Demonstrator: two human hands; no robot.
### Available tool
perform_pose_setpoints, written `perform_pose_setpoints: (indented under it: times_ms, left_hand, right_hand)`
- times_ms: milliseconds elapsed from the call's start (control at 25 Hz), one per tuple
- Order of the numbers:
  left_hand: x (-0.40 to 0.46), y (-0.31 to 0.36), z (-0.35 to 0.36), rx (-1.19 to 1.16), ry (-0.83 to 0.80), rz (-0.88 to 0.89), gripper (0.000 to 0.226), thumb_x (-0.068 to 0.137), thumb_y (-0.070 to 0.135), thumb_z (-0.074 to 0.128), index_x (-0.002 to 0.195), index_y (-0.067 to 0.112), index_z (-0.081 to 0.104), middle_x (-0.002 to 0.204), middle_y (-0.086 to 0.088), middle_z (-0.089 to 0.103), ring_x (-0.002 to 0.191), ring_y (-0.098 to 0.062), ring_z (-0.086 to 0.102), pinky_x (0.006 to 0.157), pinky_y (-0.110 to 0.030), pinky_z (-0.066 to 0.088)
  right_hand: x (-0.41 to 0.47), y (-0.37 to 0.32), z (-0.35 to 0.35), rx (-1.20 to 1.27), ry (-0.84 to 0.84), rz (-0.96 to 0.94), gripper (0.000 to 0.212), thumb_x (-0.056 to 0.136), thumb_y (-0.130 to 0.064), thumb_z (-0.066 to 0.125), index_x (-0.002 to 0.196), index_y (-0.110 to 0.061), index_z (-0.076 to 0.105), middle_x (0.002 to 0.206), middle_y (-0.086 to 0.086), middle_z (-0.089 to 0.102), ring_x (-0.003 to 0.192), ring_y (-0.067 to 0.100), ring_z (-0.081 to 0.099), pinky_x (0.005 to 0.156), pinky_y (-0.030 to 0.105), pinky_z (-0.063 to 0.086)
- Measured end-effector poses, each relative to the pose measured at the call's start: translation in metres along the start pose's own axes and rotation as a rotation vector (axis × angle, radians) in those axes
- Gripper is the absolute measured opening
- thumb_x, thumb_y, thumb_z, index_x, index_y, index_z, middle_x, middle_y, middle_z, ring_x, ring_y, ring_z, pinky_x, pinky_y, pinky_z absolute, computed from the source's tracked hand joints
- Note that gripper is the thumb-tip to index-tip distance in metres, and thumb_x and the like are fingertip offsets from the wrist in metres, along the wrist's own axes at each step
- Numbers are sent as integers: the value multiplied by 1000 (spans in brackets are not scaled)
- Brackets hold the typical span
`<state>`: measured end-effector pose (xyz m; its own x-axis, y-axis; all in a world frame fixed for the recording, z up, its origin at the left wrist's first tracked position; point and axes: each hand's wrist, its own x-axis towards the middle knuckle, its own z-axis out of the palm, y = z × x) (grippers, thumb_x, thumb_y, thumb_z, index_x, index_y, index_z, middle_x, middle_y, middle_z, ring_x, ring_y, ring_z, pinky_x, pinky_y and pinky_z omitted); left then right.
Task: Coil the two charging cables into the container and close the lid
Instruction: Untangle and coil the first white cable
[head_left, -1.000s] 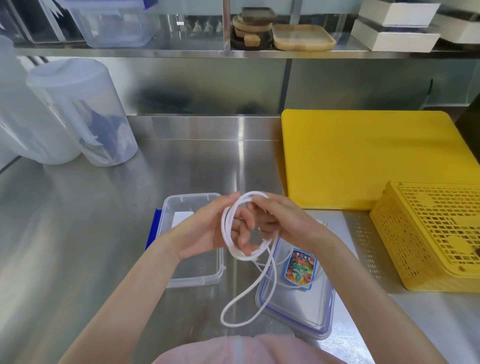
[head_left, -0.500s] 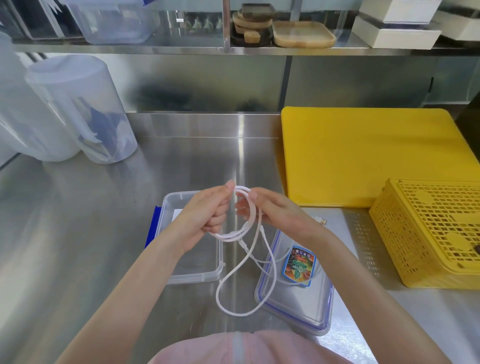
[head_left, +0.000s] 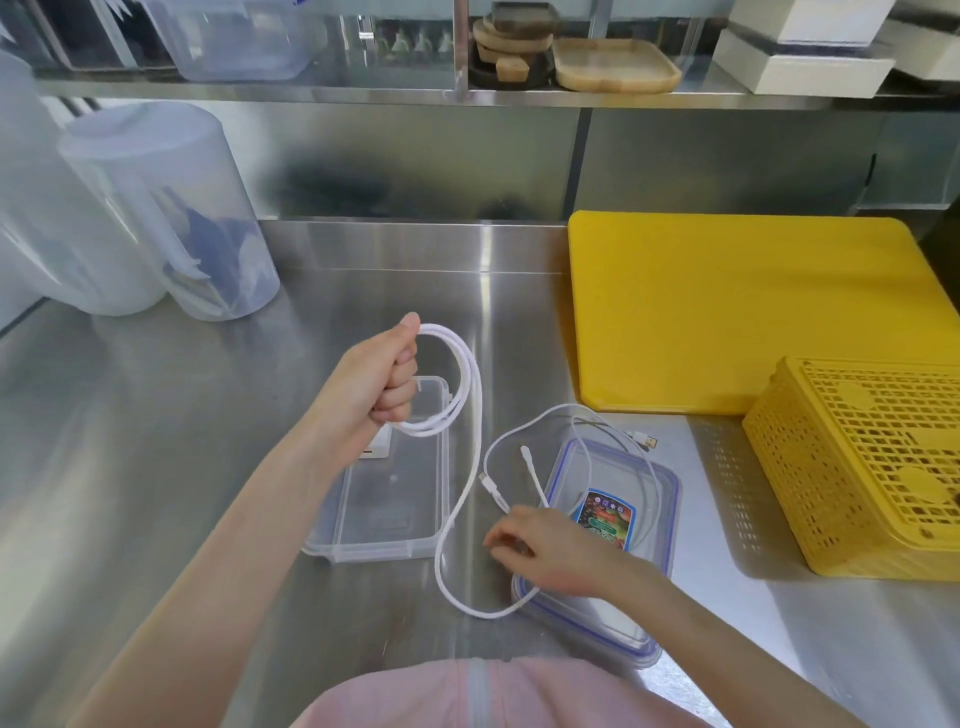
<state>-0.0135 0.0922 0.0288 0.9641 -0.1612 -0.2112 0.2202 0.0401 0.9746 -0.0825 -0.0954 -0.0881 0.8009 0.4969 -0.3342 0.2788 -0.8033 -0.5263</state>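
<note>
- Right hand (head_left: 550, 551), near, fingers curled, pinches the white cable's (head_left: 470, 395) loose tail.
- Lid (head_left: 654, 525) lies off on the table; a second cable (head_left: 587, 431) sprawls uncoiled across it.
- Container (head_left: 415, 540), left of the lid, holds no cable.
- Left hand (head_left: 376, 382), farther, fist tight on a few finished loops.
</note>
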Motion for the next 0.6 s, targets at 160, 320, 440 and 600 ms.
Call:
perform_pose_setpoints:
  times_ms: [160,320,440,600]
  left_hand:
    - [4,21,5,-116,17,80,42,95,38,39,57,22,29,39,11,19,33,-4,15,33,-15,16]
    - [11,54,6,-285,57,173,44,96,39,38,56,21,30,34,8,21,30,-5,16,32,-15,14]
    - [12,75,-1,-344,73,241,45,95,41,37,55,22,29,34,8,20,30,-6,16,33,-15,12]
    - [7,87,-9,-411,131,304,46,95,42,38,55,22,28,34,7,20,30,-8,16,33,-15,12]
  right_hand:
    - [5,-12,14,-158,-192,25,40,85,-46,51,110,-16,55,115,8,51,107,25,52,89,37,42]
    - [9,-9,17,-202,-131,20,23,86,-22,48,99,-6,58,112,15,54,107,31,52,87,40,43]
    - [14,1,11,-149,-55,31,22,87,-17,46,100,-7,61,109,16,56,105,31,54,90,40,45]
    - [12,13,-1,-138,18,90,22,89,-20,48,103,-8,60,113,13,50,103,29,56,89,36,45]
